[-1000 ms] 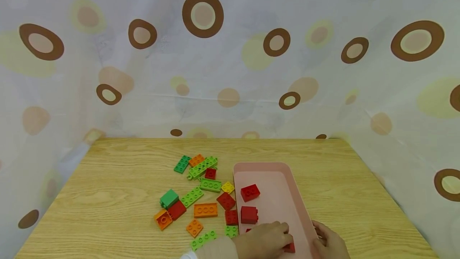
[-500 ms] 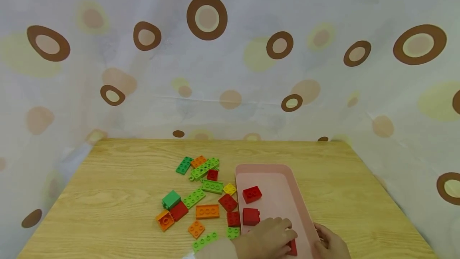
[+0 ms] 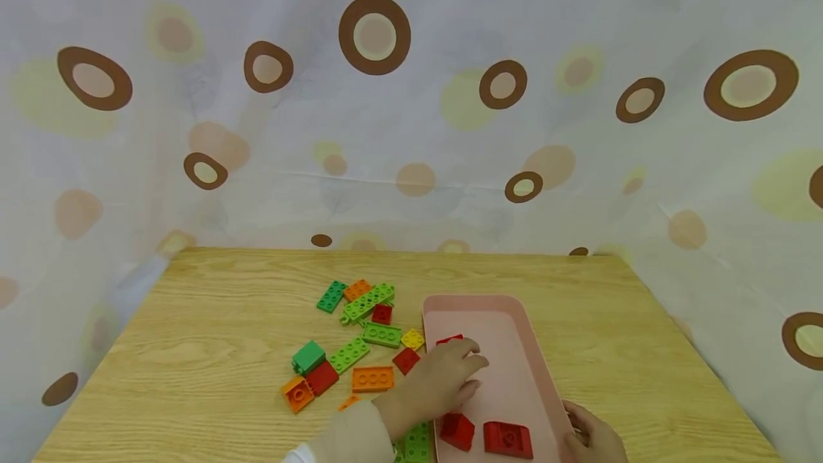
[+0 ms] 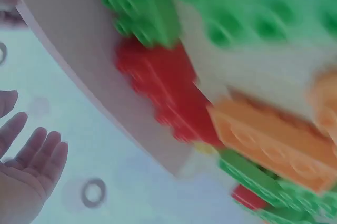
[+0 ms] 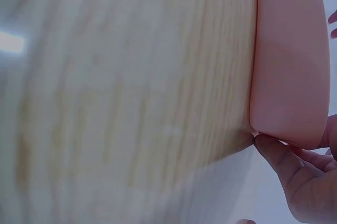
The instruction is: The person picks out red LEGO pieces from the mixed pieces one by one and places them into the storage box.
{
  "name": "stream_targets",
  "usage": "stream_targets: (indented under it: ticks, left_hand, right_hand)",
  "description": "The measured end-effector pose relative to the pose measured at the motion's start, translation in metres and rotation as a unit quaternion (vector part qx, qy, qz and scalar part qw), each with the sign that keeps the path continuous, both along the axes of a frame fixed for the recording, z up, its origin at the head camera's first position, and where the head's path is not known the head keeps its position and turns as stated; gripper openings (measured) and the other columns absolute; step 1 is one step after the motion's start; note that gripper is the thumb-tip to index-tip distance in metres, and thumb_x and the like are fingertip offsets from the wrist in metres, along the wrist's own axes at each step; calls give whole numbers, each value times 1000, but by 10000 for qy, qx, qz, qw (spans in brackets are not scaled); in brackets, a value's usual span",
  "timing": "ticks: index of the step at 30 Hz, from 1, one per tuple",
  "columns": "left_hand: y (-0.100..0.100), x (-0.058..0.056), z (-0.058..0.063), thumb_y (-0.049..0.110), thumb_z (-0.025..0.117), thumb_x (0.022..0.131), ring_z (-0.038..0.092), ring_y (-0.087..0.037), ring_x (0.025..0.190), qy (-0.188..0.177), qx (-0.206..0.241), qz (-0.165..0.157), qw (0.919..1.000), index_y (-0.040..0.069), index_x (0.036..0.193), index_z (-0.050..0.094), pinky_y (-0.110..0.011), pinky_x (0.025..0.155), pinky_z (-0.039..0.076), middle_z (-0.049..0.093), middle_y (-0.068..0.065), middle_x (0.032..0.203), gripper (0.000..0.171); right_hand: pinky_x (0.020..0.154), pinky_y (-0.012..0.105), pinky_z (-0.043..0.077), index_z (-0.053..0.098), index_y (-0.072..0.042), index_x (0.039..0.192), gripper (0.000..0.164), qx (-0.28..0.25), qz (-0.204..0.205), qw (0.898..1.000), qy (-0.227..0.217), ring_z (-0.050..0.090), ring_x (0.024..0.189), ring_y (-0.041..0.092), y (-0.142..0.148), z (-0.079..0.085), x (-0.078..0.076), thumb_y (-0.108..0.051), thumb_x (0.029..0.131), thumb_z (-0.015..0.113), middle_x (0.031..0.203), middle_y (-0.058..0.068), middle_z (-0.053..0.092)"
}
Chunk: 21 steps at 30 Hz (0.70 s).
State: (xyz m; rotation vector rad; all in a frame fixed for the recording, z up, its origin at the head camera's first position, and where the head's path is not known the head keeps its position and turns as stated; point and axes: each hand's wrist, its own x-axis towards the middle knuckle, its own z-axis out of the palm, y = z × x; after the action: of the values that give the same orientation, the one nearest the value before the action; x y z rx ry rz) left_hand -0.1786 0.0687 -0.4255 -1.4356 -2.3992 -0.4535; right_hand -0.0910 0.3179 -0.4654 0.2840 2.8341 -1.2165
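Note:
A pink tray (image 3: 504, 349) lies on the table. Over its left side my left hand (image 3: 440, 381) hangs with loosely bent, spread fingers; the left wrist view shows nothing held in that left hand (image 4: 31, 174). Beneath it, a red brick (image 3: 449, 339) is mostly covered. Nearer the tray's front lie a red sloped brick (image 3: 458, 431) and a flat red brick (image 3: 508, 439). At the tray's right wall my right hand (image 3: 596, 438) grips the rim. In the right wrist view, the right hand (image 5: 308, 179) has its fingers around the tray's edge (image 5: 292, 60).
Left of the tray, loose bricks are scattered: a green brick (image 3: 308, 357), a red brick (image 3: 322, 378), an orange plate (image 3: 373, 379), a lime plate (image 3: 349, 355), a yellow piece (image 3: 413, 339) and several others. A patterned cloth (image 3: 418, 127) hangs behind the table (image 3: 218, 320).
My left hand has let go of the flat red brick in the tray's front part and moved up and left across the tray. The right hand still holds the rim.

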Motion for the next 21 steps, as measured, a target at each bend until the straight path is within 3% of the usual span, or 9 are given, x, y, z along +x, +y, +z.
stream_targets:
  ticks: [8, 14, 21]
  left_hand:
    - [-22, -23, -5, 21, 62, 81, 51, -13, 85, -64, 149, 784, 9968, 11, 101, 61, -17, 75, 42, 54, -4, 100, 23]
    - [-34, -32, -11, 17, 62, 81, 51, -15, 87, -389, 265, 962, 9942, 8, 102, 60, -18, 77, 42, 54, -6, 99, 23]
    - [-45, -37, -10, 16, 62, 81, 51, -17, 91, -734, 102, 1195, 9901, 7, 105, 58, -23, 80, 44, 55, -8, 102, 26]
  right_hand:
    - [65, 28, 50, 44, 15, 113, 42, -93, 251, 9996, -26, 61, 77, 22, 4, -2, -2, 6, 72, 52, 99, 26, 60]
    - [66, 30, 50, 45, 15, 113, 42, -171, 150, 9997, -98, 61, 79, 23, 4, -4, -2, 6, 72, 52, 98, 25, 60]
    - [64, 28, 50, 48, 12, 113, 42, -120, -84, 9999, -74, 61, 76, 21, 0, -3, -1, 5, 71, 52, 97, 22, 61]
